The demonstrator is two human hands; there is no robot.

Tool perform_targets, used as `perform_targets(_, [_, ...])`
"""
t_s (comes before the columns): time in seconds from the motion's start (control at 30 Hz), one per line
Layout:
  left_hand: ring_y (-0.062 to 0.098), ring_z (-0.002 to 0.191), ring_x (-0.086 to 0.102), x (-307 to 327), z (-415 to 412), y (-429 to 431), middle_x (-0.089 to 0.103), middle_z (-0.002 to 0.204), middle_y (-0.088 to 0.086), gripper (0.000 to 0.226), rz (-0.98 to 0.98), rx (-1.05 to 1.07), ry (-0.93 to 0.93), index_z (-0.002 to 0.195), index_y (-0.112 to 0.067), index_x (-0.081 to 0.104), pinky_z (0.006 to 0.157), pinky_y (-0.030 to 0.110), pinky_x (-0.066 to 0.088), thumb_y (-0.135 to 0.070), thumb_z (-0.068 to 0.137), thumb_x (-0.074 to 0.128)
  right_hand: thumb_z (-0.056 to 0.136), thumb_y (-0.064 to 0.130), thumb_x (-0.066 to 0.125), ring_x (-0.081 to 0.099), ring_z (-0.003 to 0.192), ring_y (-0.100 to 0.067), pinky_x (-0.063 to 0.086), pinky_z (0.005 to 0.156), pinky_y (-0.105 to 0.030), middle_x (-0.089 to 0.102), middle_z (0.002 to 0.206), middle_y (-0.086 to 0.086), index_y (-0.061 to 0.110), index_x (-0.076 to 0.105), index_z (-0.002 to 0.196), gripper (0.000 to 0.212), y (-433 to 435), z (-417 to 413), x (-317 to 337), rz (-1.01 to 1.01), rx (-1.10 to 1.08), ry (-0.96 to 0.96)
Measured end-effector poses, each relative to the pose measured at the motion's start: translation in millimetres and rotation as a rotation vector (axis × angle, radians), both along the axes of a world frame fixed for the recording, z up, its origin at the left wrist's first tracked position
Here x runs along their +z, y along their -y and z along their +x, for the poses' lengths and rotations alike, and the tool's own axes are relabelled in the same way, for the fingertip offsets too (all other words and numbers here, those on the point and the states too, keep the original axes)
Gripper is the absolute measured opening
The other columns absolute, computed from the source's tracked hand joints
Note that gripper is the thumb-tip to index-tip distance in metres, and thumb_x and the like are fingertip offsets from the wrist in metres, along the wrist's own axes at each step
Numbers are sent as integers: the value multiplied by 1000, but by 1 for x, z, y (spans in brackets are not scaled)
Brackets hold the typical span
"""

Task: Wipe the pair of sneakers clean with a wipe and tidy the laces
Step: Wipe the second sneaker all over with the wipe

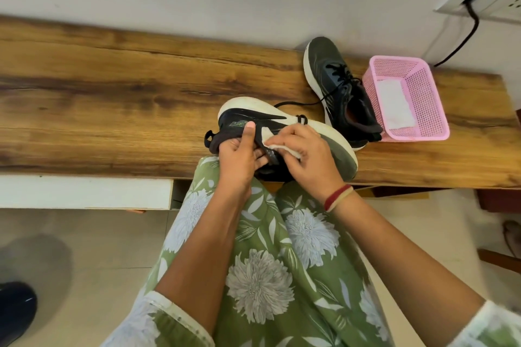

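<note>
A dark sneaker with a white sole (253,114) lies on its side at the near edge of the wooden table (112,93). My left hand (239,156) grips its heel collar, thumb pressed on the side panel. My right hand (306,159) holds a white wipe (277,148) against the shoe's upper near the opening. The second dark sneaker (338,87) stands upright farther back on the right, its black laces loose and trailing over the table toward the first shoe.
A pink mesh basket (423,84) holding a white wipe stands right of the second sneaker. A wall socket with a black cable (473,20) sits at the top right. A white drawer front (84,191) lies under the table's left side.
</note>
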State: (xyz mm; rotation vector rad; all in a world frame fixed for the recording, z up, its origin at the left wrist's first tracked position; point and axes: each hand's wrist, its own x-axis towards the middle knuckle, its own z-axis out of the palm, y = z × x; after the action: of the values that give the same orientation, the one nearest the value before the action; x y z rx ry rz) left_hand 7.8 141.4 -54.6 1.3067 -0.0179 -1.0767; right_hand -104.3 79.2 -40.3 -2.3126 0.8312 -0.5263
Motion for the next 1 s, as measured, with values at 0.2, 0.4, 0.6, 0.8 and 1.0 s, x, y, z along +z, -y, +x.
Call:
perform_targets(0.2, [12, 60, 67, 1, 0, 1, 69, 66, 3, 29, 15, 19, -23, 77, -7, 59, 55, 23, 56, -26, 97, 51, 82, 10, 57, 55, 88, -19, 45, 81, -31, 58, 89, 3, 17, 73, 93, 21, 6, 10, 1, 59, -24, -12])
perform_targets(0.4, [11, 60, 67, 2, 0, 1, 70, 64, 1, 31, 16, 4, -13, 75, -8, 60, 54, 22, 55, -26, 98, 50, 81, 8, 59, 56, 85, -17, 45, 79, -28, 58, 89, 0, 18, 74, 90, 20, 13, 12, 5, 111, -37, 6])
perform_targets(0.6, [14, 61, 68, 1, 2, 0, 70, 73, 8, 31, 17, 7, -32, 78, -5, 62, 53, 24, 54, -25, 98, 49, 78, 6, 62, 55, 85, -18, 45, 76, -29, 57, 88, -1, 17, 74, 89, 20, 6, -3, 3, 129, 94, 6])
perform_targets(0.8, [12, 64, 70, 5, 1, 0, 72, 68, 2, 27, -17, 2, -96, 86, -4, 62, 55, 22, 55, -24, 99, 48, 79, 6, 62, 55, 83, -12, 40, 75, -19, 54, 85, 3, 17, 74, 93, 21, 11, 9, -2, 116, -87, 20])
perform_targets(1.0, [11, 62, 69, 7, 2, 1, 72, 67, 0, 25, -11, 21, -93, 83, -7, 60, 51, 21, 53, -23, 98, 49, 79, 5, 60, 55, 107, -15, 43, 95, -27, 60, 98, -1, 14, 73, 88, 19, -3, -27, 1, 174, 94, 15])
